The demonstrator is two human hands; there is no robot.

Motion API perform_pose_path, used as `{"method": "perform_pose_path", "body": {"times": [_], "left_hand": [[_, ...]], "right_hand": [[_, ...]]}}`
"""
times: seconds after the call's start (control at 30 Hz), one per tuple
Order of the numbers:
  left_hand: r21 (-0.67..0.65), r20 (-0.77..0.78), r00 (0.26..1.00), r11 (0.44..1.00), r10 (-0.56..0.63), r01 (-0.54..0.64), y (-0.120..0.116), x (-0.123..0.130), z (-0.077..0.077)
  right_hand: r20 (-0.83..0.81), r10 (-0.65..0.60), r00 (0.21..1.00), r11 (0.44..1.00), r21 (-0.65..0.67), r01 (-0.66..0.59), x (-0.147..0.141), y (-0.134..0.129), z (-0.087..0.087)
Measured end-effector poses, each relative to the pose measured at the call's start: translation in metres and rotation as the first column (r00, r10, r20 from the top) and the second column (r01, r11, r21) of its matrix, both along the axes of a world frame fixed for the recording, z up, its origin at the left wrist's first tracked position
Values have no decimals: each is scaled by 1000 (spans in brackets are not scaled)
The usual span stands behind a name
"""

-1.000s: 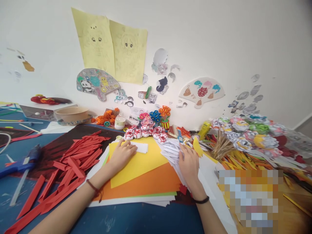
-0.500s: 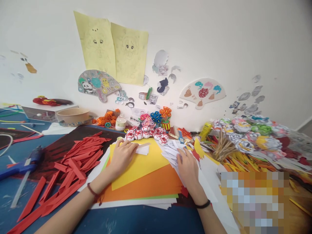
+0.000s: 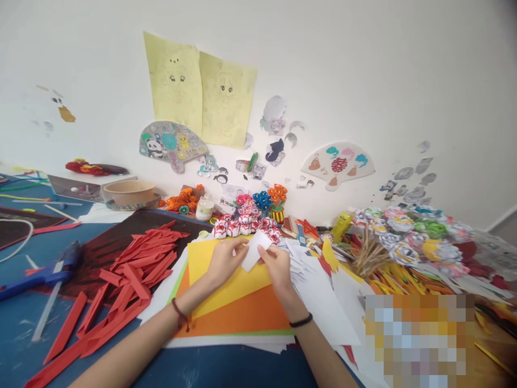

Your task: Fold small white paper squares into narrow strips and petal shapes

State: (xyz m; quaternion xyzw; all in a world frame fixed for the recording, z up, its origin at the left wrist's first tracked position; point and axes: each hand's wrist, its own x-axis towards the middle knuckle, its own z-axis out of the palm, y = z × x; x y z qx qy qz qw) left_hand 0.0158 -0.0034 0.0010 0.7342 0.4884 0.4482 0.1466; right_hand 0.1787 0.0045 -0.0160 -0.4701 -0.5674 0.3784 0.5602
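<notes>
A small white paper piece is pinched between both hands above a yellow sheet. My left hand grips its left edge, fingers closed. On its right side, my right hand has thumb and fingers closed on it too. Under the yellow sheet lies an orange sheet, with green and white sheets showing at the edges. Just right of my right hand is a pile of white paper strips.
Folded red paper strips are heaped at left, beside a blue glue gun. Paper flowers and a bundle of sticks lie to the right. A round tan bowl and a yellow bottle stand toward the wall.
My right hand has moved left from the white strips and taken hold of the white paper piece. My left hand has come rightward with it, and the piece is raised. The view has shifted slightly.
</notes>
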Motion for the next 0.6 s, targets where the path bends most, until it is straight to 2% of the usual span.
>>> {"method": "perform_pose_path", "body": {"times": [0.07, 0.13, 0.17, 0.23, 0.33, 0.43, 0.53, 0.6], "left_hand": [[216, -234, 967, 975, 101, -50, -1, 1, -3], [386, -457, 877, 921, 148, 45, -5, 2, -8], [433, -535, 830, 895, 160, 106, -7, 2, -12], [482, -598, 771, 866, 218, 130, -11, 4, -18], [491, -631, 733, 862, 252, 127, -15, 8, -23], [472, -617, 751, 874, 234, 116, -18, 10, -22], [419, -560, 813, 901, 159, 112, -22, 9, -17], [334, -450, 889, 939, 85, 80, -24, 8, -12]], "right_hand": [[-44, -54, 998, 998, -28, 53, -5, 8, -5], [-94, -21, 995, 999, -45, 17, -7, 11, -9], [-119, 1, 993, 999, -48, -7, -7, 10, -11], [-161, 68, 985, 996, -49, -77, -6, 6, -12], [-238, 212, 948, 970, -70, -234, -1, -3, -6], [-269, 275, 923, 941, -123, -316, 4, -7, -1], [-141, 281, 949, 952, -81, -294, 9, -5, -2], [-30, 259, 965, 964, -47, -260, 11, -3, -4]]}}
